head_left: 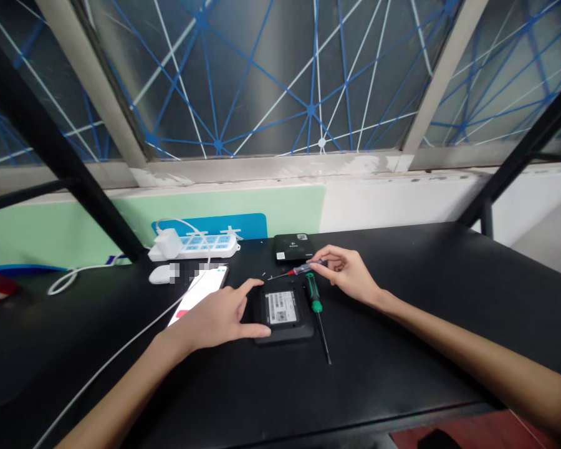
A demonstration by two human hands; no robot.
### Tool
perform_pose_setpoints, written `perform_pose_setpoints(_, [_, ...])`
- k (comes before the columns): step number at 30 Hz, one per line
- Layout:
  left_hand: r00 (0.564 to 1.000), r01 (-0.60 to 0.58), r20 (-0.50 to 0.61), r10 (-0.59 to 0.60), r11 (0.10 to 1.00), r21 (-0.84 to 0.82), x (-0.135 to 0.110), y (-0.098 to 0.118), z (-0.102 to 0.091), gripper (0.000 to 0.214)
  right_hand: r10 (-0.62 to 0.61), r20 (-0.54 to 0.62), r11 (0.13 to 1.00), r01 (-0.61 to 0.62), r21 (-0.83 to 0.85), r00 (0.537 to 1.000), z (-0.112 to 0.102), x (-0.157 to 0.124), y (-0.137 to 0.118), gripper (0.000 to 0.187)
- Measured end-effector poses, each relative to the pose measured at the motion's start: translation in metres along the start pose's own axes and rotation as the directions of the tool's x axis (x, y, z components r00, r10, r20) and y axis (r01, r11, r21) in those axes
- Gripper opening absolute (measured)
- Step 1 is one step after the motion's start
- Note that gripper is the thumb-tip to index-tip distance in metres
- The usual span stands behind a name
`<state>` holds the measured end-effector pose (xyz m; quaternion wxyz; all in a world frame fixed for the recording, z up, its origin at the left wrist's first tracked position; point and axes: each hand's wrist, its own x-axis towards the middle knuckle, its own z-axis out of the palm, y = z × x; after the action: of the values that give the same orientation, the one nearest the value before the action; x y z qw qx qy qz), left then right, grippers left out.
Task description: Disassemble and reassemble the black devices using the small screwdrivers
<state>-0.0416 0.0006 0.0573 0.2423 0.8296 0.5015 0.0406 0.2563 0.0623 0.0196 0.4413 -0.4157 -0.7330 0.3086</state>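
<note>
A black electronic box (303,333) with a white printed label lies on the dark desk in front of me. My left hand (229,317) rests at its left side, thumb on the near edge and forefinger at the far left corner, the fingers apart. Just beyond the box, my right hand (341,268) pinches a small screwdriver (302,269) with a clear handle and red collar. Its thin shaft points left, near a few tiny pieces, perhaps screws, by the box's far edge. A green-and-black screwdriver (315,299) lies right of the box, its flat tip toward me.
A second black box (292,247) stands at the back by the wall. To the left are a lit phone (201,293), a white mouse-like object (161,274) and a white power strip (201,246) with a plugged-in charger. A white cable (121,345) crosses the desk's left side.
</note>
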Motion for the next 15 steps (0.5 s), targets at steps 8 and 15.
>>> perform_pose_setpoints(8, [1.0,0.005,-0.002,-0.005,1.0,-0.001,0.001,-0.0026,0.0013,0.085,-0.051,-0.065,0.995,0.046,-0.083,0.997,0.0028,0.0012,0.0067,0.021])
perform_pose_setpoints(15, [1.0,-0.016,-0.008,0.016,1.0,0.0,0.0006,-0.0027,0.001,0.084,-0.046,0.004,0.997,0.046,-0.062,0.999,0.01,-0.0013,0.0022,0.02])
